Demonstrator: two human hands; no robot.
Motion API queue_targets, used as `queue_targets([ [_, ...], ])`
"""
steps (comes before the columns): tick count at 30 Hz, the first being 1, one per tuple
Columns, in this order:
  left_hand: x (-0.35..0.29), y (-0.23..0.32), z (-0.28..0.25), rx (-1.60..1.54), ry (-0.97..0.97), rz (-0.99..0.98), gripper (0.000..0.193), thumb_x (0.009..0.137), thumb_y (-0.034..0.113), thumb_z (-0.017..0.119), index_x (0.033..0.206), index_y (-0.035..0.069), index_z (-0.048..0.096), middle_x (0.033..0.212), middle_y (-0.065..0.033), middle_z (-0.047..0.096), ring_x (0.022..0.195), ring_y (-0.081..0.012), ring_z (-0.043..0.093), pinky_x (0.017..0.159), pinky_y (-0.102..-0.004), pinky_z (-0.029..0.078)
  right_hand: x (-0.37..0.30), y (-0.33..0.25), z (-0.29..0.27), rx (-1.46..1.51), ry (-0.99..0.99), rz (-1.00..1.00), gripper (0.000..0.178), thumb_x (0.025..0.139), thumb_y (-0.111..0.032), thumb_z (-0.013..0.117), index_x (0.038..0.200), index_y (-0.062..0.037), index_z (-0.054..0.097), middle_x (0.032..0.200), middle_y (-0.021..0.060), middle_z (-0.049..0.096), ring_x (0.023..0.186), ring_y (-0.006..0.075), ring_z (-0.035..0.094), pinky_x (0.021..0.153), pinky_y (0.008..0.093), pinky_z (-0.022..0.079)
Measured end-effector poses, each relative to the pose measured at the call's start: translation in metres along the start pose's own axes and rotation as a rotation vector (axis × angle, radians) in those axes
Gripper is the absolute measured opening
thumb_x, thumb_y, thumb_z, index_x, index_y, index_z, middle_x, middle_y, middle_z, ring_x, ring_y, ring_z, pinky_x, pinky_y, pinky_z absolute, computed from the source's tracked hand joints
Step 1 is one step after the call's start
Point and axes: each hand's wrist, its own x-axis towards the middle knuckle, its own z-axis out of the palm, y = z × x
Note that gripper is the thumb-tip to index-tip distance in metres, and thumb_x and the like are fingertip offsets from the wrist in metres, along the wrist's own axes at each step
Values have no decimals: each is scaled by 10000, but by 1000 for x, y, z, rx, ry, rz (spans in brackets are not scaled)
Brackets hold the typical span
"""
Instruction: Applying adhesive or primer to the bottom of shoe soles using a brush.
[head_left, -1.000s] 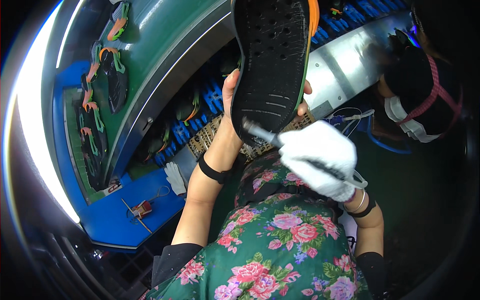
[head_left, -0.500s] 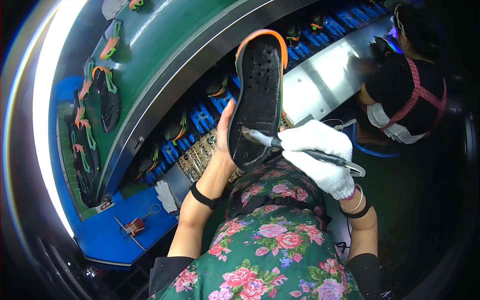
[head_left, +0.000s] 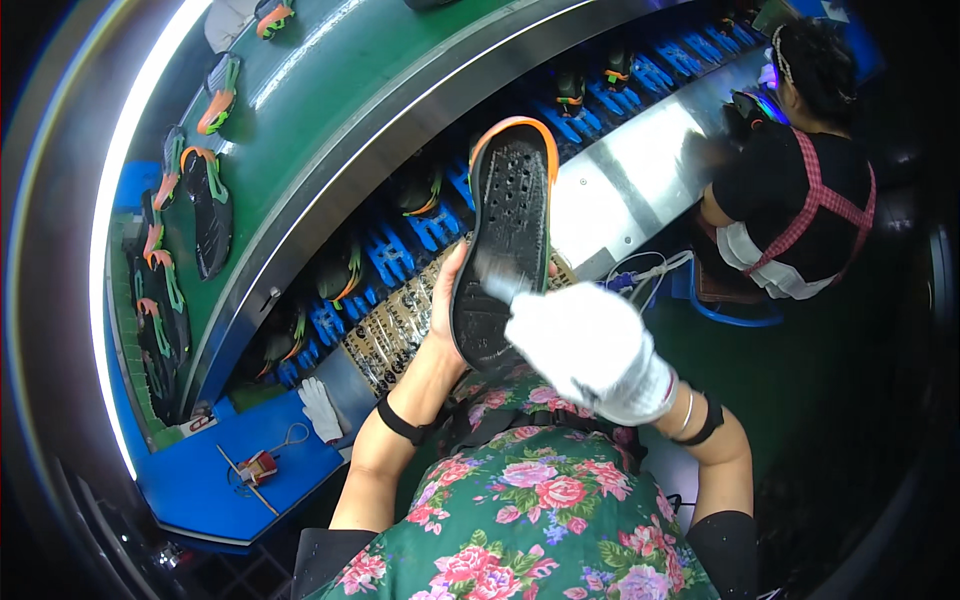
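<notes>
My bare left hand [head_left: 446, 295] grips a black shoe sole [head_left: 510, 235] with an orange edge at its far end; most of the fingers are behind it. Holes dot the sole's far half, and its nearer part looks wet and shiny. In a white knit glove, my right hand [head_left: 590, 345] is closed round a brush [head_left: 508, 286]. The brush is smeared by motion, its tip over the middle of the sole. Whether the bristles touch cannot be made out. The glove hides the handle.
Beyond my hands runs a rack of blue holders [head_left: 390, 255] with soles. A green conveyor [head_left: 330, 65] behind it carries more soles [head_left: 211, 225]. At left, a blue table [head_left: 190, 480] bears a small red object [head_left: 258, 468] and a white glove [head_left: 320, 408]. A co-worker [head_left: 815, 190] sits at right.
The sole has come lower in the picture, nearer my body. The brush has shifted from near its close end toward its middle, and my gloved hand has moved left and turned over it.
</notes>
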Motion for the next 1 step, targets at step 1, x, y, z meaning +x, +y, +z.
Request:
queue_targets([
  [1, 2, 0, 1, 1, -4, -13, 781, 1041, 621, 466, 1564, 41, 482, 1415, -278, 636, 1250, -402, 678, 1120, -544, 523, -18, 4, 21, 278, 93, 220, 432, 945, -276, 808, 1292, -32, 727, 1354, 217, 698, 1370, 327, 615, 1221, 453, 407],
])
